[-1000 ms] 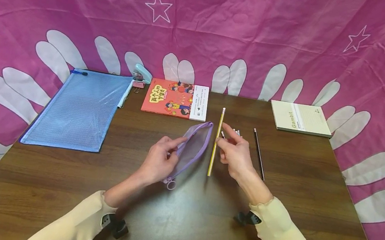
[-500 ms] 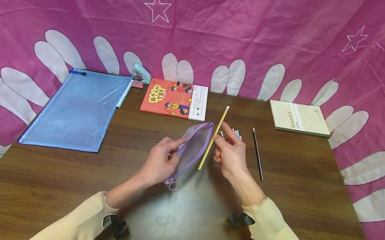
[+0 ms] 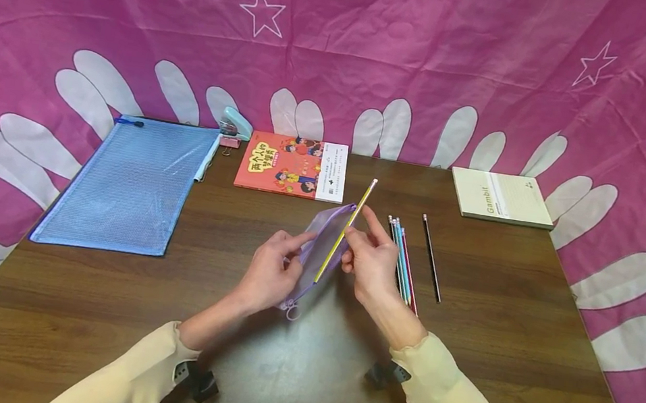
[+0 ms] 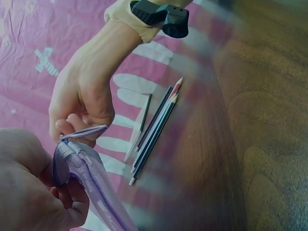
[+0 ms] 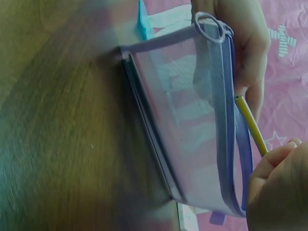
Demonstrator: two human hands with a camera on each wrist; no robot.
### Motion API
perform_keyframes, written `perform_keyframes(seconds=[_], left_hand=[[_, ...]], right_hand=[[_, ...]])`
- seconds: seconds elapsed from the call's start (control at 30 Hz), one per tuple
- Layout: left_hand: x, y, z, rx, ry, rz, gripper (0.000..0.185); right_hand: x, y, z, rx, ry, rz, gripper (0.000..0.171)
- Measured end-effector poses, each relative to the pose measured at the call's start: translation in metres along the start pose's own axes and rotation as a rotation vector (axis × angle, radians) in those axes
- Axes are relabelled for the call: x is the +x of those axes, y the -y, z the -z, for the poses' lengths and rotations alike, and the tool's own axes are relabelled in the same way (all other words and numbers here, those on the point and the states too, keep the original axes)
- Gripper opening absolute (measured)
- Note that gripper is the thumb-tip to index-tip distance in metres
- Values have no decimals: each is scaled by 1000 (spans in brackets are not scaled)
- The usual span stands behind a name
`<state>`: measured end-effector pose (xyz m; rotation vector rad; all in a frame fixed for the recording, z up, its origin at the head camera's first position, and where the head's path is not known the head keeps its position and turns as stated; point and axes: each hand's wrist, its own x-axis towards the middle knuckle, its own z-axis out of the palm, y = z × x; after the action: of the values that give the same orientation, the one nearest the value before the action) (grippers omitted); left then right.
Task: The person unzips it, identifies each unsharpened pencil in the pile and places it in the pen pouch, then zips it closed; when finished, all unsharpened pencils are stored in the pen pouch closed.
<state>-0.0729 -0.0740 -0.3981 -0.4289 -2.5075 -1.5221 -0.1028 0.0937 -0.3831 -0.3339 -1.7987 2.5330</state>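
My left hand pinches the near lip of the purple mesh pouch, thumb and fingers curled on the edge, holding the mouth up off the table. Right hand is clamped on the yellow pencil, fingers pinched approx mid-shaft. The lower tip sits right at the pouch opening, just in front of my left fingertips; the eraser end sticks up and away beyond the right grip. In the right wrist view the pencil lies along the zip edge, and I can't tell whether the tip is inside or still outside the lip.

Risks as I judge them:
- The mouth looks narrow, held on one side only. If the tip catches the mesh or zip tape, the pencil may skid over the top w/o going in.
- The pouch is soft. Push too hard and it could fold or slip out of the left pinch.
- The grip is mid-shaft, so the pencil may pivot and its angle drift.

Just right of my right hand lie the coloured pencils and a black pencil, near my wrist. A sleeve sweep could roll them.
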Motion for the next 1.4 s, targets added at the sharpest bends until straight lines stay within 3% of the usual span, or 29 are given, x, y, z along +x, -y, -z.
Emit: perform_keyframes(seconds=[0.37, 0.97, 1.4], left_hand=[[1, 0, -1, 7, -16, -1, 51], [1, -3, 0, 18, -3, 12, 52], [1, -1, -1, 19, -1, 15, 52]], right_hand=[[-8, -11, -5, -64, 32, -16, 61], [-20, -13, -5, -276, 83, 26, 70], [-18, -15, -3, -348, 95, 65, 69]])
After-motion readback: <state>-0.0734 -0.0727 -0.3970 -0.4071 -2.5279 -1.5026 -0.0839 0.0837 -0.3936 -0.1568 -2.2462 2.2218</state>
